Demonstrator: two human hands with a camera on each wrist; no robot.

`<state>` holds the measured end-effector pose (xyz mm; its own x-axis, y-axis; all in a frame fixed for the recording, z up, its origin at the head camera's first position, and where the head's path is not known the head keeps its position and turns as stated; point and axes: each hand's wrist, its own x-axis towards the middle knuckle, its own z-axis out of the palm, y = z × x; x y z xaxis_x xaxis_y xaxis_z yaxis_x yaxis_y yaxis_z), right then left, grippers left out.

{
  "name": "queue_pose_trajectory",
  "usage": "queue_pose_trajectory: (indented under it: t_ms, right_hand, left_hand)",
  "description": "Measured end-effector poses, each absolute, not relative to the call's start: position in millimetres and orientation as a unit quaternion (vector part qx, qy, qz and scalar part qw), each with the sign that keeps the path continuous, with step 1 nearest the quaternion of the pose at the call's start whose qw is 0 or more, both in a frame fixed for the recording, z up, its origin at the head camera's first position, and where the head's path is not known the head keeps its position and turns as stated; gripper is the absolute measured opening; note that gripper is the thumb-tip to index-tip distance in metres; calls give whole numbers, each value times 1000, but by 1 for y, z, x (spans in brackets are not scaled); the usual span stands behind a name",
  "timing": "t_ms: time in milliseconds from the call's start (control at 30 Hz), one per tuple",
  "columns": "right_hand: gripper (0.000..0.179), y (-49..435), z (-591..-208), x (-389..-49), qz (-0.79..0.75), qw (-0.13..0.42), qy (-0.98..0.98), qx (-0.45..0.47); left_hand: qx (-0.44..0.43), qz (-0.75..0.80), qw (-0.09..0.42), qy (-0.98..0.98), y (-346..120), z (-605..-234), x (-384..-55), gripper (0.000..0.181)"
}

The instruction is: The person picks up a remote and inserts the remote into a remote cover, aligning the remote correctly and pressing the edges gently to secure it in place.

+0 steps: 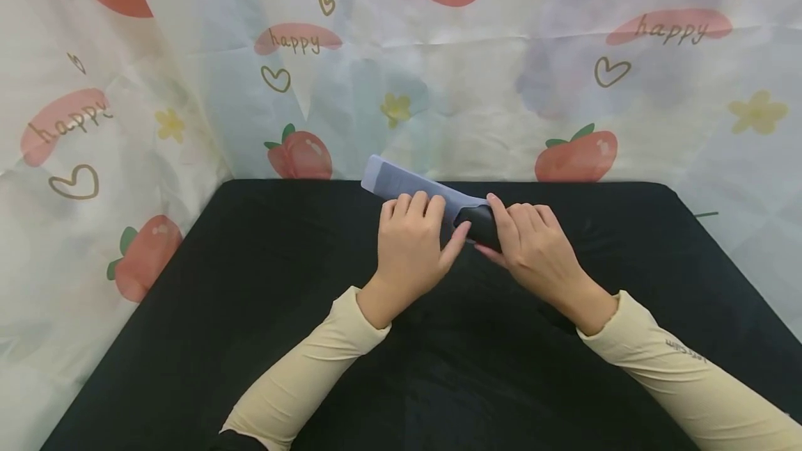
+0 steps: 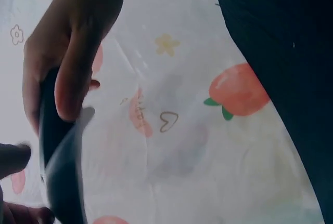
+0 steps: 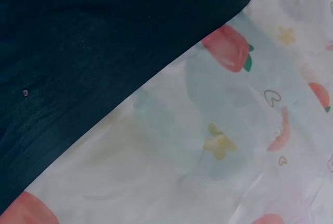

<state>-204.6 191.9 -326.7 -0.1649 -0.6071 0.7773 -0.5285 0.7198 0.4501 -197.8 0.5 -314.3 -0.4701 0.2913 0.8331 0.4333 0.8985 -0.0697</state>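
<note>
The long object I am working with slants from ten o'clock to four: a flat blue-grey part (image 1: 410, 186), paler at its ten-o'clock tip, meets a black end (image 1: 481, 225) at four. I read the step as steadying it between two hands. To do that well, I'd anchor the black end firmly, press only lightly on the flat part and hold both on one line so nothing twists.

It lies at one o'clock from the left hand (image 1: 410, 242), whose fingers bend over the flat part; the thumb reaches toward the black end, though I cannot tell how hard it presses. It extends toward ten o'clock from the right hand (image 1: 541, 252), which grips the black end between thumb and fingers.

Farther out, I see a black tabletop (image 1: 250, 298) below and a printed curtain (image 1: 457, 89) at twelve.
</note>
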Motion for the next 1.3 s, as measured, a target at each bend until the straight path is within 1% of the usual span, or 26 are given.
queue_pose_trajectory:
  t_ms: [100,200,300,567,667,800,1033,1200,1300]
  right_hand:
    - [54,192,-325,-205,-36,531,-755,382]
    - [53,193,-324,-206,-36,538,-747,390]
    - [52,193,-323,-206,-39,542,-742,393]
    - [52,187,-326,-206,-53,526,-752,393]
    - [53,185,-327,-206,-60,520,-758,391]
    - [52,185,-328,-206,-61,512,-764,388]
    - [42,187,-327,-202,-39,479,-780,401]
    - [39,183,-324,-199,-46,468,-786,402]
    - [40,179,-322,-198,-46,462,-790,402]
  left_hand:
    - [-242,-110,443,-856,-8,-314,-199,35]
    - [-261,-125,436,-852,-12,-313,-199,29]
    - [-259,-103,443,-852,-12,-313,-199,23]
    - [-172,5,487,-856,4,-316,-195,15]
    - [-163,15,494,-854,6,-317,-196,14]
    - [-193,-20,490,-850,3,-318,-201,10]
    - [-297,-137,474,-817,-3,-324,-208,8]
    - [-320,-162,482,-799,-4,-325,-208,9]
    - [-325,-153,489,-795,-4,-326,-210,9]
